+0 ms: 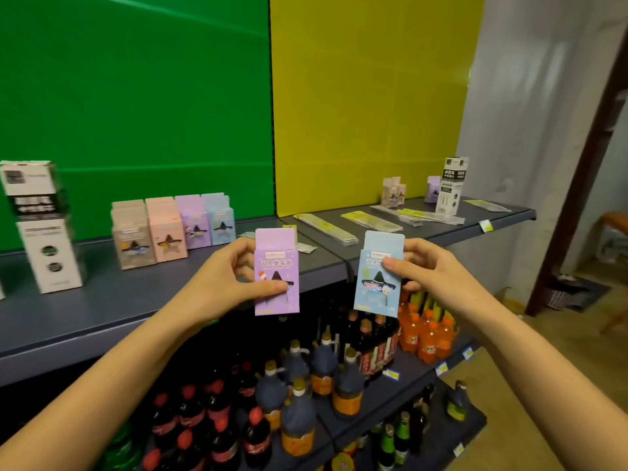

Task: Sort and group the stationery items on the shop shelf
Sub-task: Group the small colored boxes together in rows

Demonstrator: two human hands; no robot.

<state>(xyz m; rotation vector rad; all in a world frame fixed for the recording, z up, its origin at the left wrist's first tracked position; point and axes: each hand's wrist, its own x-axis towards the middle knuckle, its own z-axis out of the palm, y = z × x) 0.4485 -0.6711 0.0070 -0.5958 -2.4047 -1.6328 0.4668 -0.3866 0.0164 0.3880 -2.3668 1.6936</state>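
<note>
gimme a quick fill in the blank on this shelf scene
The left hand holds the purple box, the right hand the blue box, each with its ____ across the front.
The row of four boxes stands before the ____ board.
The lower shelves hold ____.
Missing: thumb; green; bottles.
</note>
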